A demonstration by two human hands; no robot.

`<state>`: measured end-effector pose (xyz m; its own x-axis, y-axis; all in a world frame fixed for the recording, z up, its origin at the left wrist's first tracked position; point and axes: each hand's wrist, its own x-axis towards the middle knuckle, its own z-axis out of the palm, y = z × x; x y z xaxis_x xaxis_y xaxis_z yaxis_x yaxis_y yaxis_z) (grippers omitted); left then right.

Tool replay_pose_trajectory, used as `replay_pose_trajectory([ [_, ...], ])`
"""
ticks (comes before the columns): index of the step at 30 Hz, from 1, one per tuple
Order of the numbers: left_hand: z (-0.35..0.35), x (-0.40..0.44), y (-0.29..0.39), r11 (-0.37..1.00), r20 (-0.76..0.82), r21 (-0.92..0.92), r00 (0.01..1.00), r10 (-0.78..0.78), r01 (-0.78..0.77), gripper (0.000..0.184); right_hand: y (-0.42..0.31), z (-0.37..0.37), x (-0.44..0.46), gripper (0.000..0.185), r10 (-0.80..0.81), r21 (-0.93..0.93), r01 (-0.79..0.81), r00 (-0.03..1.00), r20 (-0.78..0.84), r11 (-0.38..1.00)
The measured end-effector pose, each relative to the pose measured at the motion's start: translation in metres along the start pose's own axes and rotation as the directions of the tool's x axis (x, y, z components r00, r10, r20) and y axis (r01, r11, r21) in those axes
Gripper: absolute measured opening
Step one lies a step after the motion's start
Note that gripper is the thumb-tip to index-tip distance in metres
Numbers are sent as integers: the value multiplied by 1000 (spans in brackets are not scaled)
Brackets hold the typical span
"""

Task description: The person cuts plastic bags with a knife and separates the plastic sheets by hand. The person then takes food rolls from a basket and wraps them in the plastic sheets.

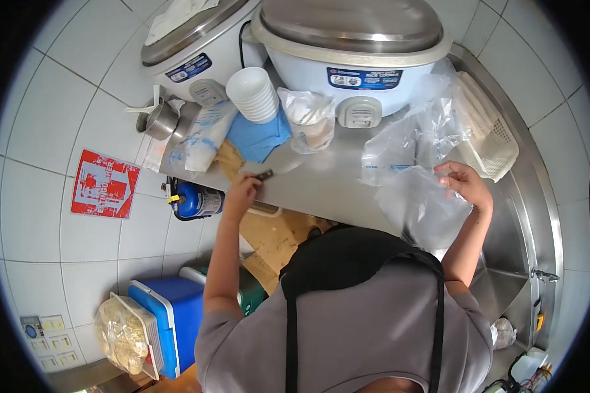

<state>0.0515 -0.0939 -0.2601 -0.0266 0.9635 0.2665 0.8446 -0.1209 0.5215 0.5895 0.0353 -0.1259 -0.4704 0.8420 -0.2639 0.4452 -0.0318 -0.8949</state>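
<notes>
My left hand point(244, 191) is closed on a small dark object point(263, 175), perhaps a handle, over the front edge of the steel counter point(328, 190). On the right, my right hand point(467, 186) pinches the top of a clear plastic bag point(426, 206), which hangs over the counter edge. More clear plastic point(406, 141) lies behind it. Beyond my left hand are a blue cloth point(261, 134), a yellowish cloth point(229, 157) and a stack of white bowls point(251, 95). A clear bag with something pale inside point(307, 124) stands beside the bowls.
Two large rice cookers point(364, 65) point(196, 56) stand at the back. A white basket point(498, 141) is at the right, near a steel sink point(498, 288). Metal cups point(161, 122) and a blue-printed plastic packet point(203, 141) are at the left. Below sits a blue cooler point(170, 314).
</notes>
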Motion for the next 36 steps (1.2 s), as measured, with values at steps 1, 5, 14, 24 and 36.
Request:
replay_pose_trajectory([
  [1, -10, 7, -4, 998, -19, 31, 998, -53, 54, 18, -1, 1, 3, 31, -7, -16, 7, 999, 33, 1000],
  [5, -41, 35, -20, 984, -138, 129, 981, 137, -119, 13, -19, 5, 8, 34, -15, -64, 18, 999, 48, 998],
  [14, -87, 55, 8, 940, -280, 151, 899, 337, -305, 24, -22, 9, -2, 32, 63, -85, -73, 992, -113, 994],
  [24, -58, 78, 46, 978, -784, -5, 608, 126, -209, 24, -28, 22, -10, 33, 117, -84, -132, 979, -169, 988],
  [36, 30, 83, -8, 957, -635, 288, 757, 157, 44, 21, -2, 35, -5, 26, -113, -73, 101, 976, -185, 992],
])
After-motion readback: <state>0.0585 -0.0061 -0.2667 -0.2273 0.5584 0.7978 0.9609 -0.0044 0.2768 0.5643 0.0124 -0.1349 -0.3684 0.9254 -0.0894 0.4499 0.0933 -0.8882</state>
